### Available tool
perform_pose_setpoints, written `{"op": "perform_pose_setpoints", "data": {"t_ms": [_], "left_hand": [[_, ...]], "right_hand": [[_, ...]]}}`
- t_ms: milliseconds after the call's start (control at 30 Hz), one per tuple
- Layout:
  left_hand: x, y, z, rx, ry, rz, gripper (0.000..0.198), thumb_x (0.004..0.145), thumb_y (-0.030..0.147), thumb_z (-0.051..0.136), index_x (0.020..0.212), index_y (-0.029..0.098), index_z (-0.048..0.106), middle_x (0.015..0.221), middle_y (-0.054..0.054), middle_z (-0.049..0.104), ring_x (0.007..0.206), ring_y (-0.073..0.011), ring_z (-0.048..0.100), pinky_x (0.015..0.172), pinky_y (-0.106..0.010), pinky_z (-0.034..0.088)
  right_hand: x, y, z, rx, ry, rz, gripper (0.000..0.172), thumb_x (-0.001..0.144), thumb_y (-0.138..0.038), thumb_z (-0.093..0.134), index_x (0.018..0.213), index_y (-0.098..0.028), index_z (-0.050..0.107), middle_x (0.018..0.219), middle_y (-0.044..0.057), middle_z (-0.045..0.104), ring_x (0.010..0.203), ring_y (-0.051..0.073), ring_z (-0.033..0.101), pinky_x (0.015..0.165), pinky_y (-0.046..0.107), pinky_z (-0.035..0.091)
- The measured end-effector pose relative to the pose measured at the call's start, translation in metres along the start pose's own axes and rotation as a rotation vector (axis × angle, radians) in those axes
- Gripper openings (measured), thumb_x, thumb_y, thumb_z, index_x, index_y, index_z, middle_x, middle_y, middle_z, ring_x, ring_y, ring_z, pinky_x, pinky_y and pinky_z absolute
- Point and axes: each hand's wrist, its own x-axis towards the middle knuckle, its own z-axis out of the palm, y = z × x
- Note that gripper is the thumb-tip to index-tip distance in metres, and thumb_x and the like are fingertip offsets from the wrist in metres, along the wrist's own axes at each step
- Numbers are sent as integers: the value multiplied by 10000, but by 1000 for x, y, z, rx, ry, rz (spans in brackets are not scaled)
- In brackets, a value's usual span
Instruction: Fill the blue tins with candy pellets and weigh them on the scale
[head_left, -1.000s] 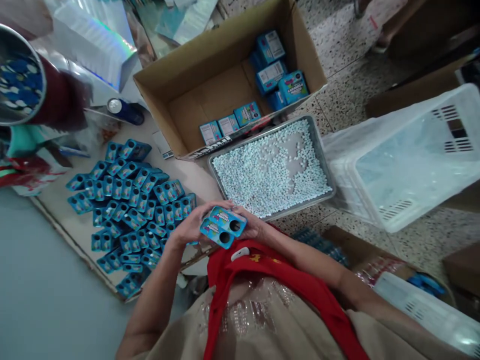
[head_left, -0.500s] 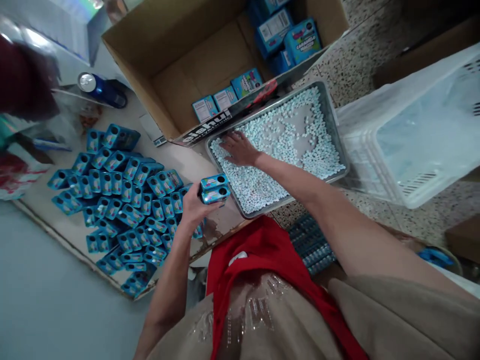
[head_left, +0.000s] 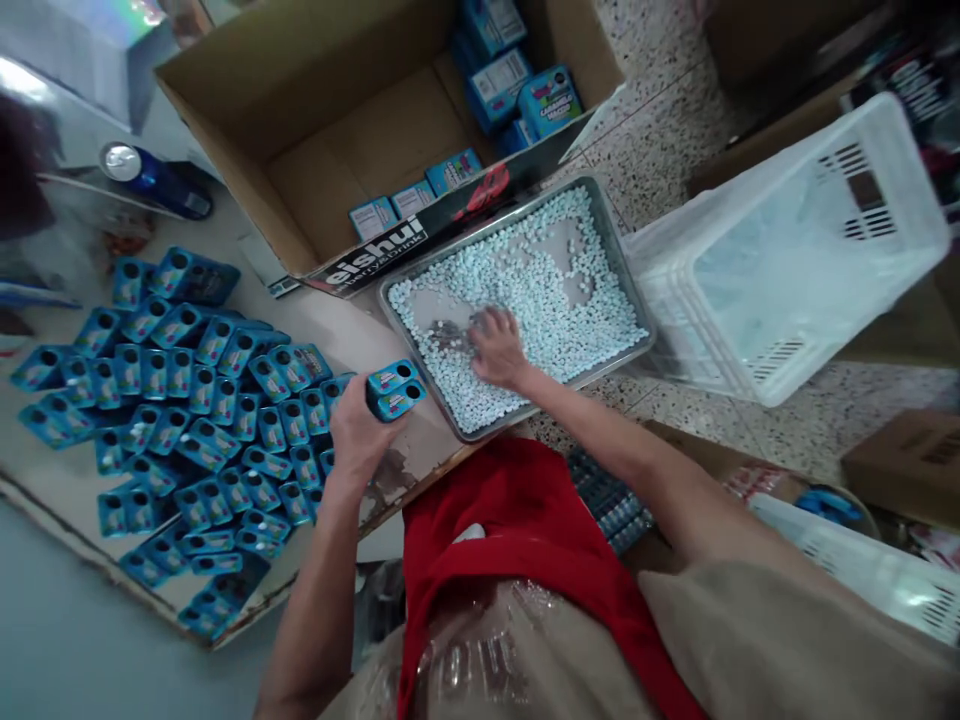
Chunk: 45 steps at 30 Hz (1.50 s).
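L hand (head_left: 358,425) is gripping 2 boxes (head_left: 391,379), holes (head_left: 412,391) looking empty; R hand (head_left: 496,347) is touching pellets (head_left: 600,312), grip unclear; tray (head_left: 429,304) is showing part-bare, lg. qty. remaining.

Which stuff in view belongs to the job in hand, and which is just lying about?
In the job:
two small blue boxes, in the left hand
pale pellets, right hand among them
tray under them
similar boxes massed nearby, likely

Apparently lying about:
drink can
white plastic crate
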Motion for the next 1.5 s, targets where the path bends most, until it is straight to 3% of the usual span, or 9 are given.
{"op": "perform_pose_setpoints", "data": {"t_ms": [133, 267, 433, 533, 633, 867, 1100, 1300, 1500], "left_hand": [[1, 43, 26, 218, 27, -20, 568, 727, 343, 908, 1214, 241, 633, 1246, -156, 718, 1186, -422, 714, 990, -492, 601], [3, 87, 57, 406, -96, -63, 558, 742, 347, 895, 1218, 218, 634, 1233, -168, 705, 1147, -430, 722, 913, -470, 602], [35, 142, 91, 524, -198, -4, 554, 749, 309, 888, 1236, 208, 644, 1278, -170, 710, 1153, -432, 719, 901, -456, 593], [79, 167, 91, 651, -191, 60, 531, 806, 203, 828, 1305, 219, 648, 1366, -169, 686, 1225, -428, 682, 972, -464, 569], [124, 179, 79, 801, -159, 155, 430, 950, 115, 651, 1371, 197, 620, 1428, -148, 654, 1282, -359, 629, 1088, -451, 503], [173, 175, 88, 903, -243, 182, 463, 971, 104, 690, 1416, 108, 564, 1481, -146, 643, 1232, -292, 628, 1036, -396, 508], [158, 200, 142, 799, -396, 366, 507, 887, 77, 736, 1380, 163, 660, 1391, -175, 708, 1239, -403, 709, 1010, -462, 547], [153, 200, 156, 688, -358, 422, 518, 842, 63, 750, 1348, 162, 692, 1324, -175, 745, 1180, -397, 743, 982, -456, 570], [146, 140, 146, 183, -201, 472, 696, 698, 270, 957, 1321, 218, 651, 1307, -107, 755, 1223, -361, 732, 1049, -449, 596]], "right_hand": [[-20, -21, 29, 157, -138, -225, 477, 998, -261, 691, 1461, -148, 679, 1729, 250, 458, 1680, 473, 279, 1341, 788, 161], [-4, 17, 20, 192, -153, -303, 328, 1083, -176, 562, 1374, -149, 710, 1621, 224, 586, 1638, 423, 397, 1354, 770, 198], [-15, 113, -34, 161, 148, -63, 372, 1118, -186, 463, 1378, -182, 729, 1629, 186, 580, 1646, 387, 380, 1367, 696, 254], [-51, 166, -52, 123, 355, 260, 494, 1134, -385, 512, 1558, -162, 630, 1731, 194, 452, 1688, 407, 267, 1363, 670, 285], [-76, 193, -46, 82, 349, 507, 655, 1142, -476, 497, 1665, -82, 507, 1759, 256, 379, 1685, 412, 261, 1362, 656, 289], [-31, 155, -17, 67, 399, 748, 732, 1171, -593, 418, 1733, -125, 432, 1810, 262, 252, 1705, 433, 182, 1323, 716, 291], [16, 125, -1, 320, 457, 522, 590, 1184, -458, 318, 1605, -138, 579, 1664, 235, 496, 1567, 371, 439, 1319, 637, 342], [55, 82, 10, 1001, 791, 547, 569, 1113, -651, 387, 1093, -222, 759, 1159, 125, 760, 1171, 287, 689, 1137, 481, 530], [57, 57, -39, 1711, 896, 580, 543, 986, -751, 604, 875, -232, 719, 955, 65, 739, 965, 237, 719, 1015, 439, 599]]}}
